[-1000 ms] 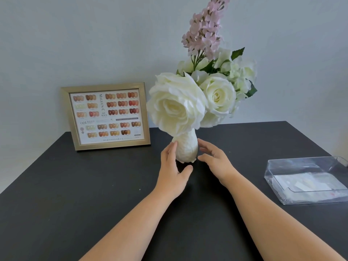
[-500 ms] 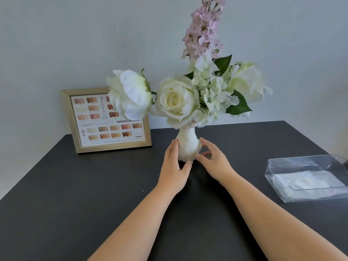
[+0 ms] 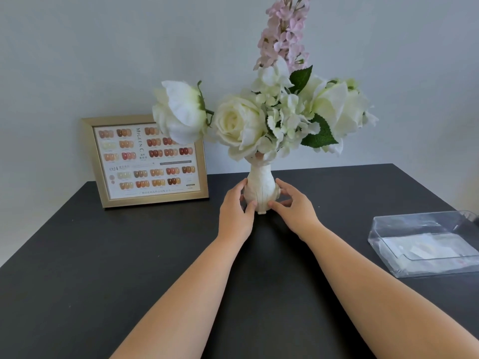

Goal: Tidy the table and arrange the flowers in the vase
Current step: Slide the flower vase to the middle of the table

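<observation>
A small cream vase (image 3: pixel 260 189) stands upright near the back middle of the black table (image 3: pixel 103 255). It holds white roses (image 3: pixel 238 125), white small-petalled blooms with green leaves (image 3: pixel 287 117) and a tall pink flower spike (image 3: pixel 283 35). My left hand (image 3: pixel 234 215) grips the vase's left side, thumb on its lower front. My right hand (image 3: pixel 294 207) cups the right side, thumb and fingers touching the base.
A gold-framed nail colour chart (image 3: pixel 147 159) leans against the wall behind and left of the vase. A clear plastic box (image 3: pixel 425 242) with white papers inside lies at the right edge of the table. The pale wall runs close behind.
The vase has been turned between my hands: the large white rose swung from the front to the left, and another rose now faces me. Both hands closed tighter on the vase.
</observation>
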`<action>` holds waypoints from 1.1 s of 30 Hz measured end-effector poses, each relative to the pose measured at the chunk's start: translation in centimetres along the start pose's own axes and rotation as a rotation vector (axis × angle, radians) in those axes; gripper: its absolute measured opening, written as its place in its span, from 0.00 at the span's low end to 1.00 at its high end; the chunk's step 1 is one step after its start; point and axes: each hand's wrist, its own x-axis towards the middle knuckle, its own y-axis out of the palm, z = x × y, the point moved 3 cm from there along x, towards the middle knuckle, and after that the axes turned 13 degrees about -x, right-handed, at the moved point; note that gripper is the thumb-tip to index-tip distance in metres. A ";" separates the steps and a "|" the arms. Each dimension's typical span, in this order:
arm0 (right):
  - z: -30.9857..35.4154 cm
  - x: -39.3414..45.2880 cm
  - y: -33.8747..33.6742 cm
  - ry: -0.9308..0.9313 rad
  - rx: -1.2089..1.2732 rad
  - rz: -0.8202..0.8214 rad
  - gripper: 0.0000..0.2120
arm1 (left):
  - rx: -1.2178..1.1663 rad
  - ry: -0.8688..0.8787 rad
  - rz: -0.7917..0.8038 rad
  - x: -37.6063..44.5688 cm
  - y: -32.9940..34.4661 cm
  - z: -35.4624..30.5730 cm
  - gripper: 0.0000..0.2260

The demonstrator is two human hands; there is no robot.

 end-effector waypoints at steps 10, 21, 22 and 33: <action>-0.4 3.3 0.7 -0.003 0.007 -0.015 0.30 | 0.040 0.009 -0.017 3.0 0.9 1.1 0.26; -0.6 5.8 1.0 0.013 -0.017 -0.016 0.31 | 0.113 0.041 -0.009 5.4 1.4 2.0 0.27; -0.6 5.9 1.1 0.014 -0.018 -0.015 0.31 | 0.118 0.043 -0.009 5.5 1.4 2.1 0.27; 0.3 3.4 -1.4 0.131 0.306 -0.262 0.24 | -0.059 -0.024 -0.040 5.1 -0.5 -0.4 0.34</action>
